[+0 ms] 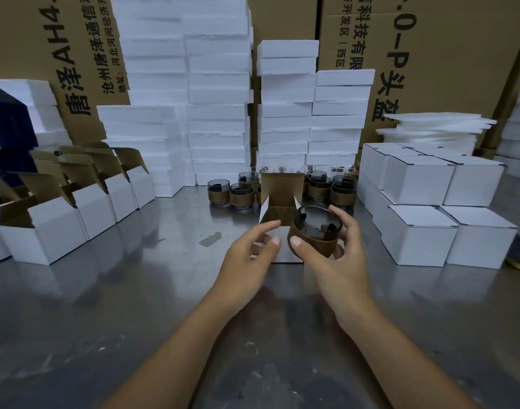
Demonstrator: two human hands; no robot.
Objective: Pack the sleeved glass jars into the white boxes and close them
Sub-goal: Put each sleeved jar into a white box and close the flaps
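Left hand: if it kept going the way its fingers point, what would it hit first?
Probably the near wall of the open white box, which the left hand may be touching; the jar held by the right hand sits just beyond. Depth is unclear.

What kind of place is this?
Likely a warehouse packing station: closed white boxes stacked right, open boxes lined up left, sleeved glass jars on a steel table, shipping cartons behind. The right hand holds a jar at an open box the left hand grips.
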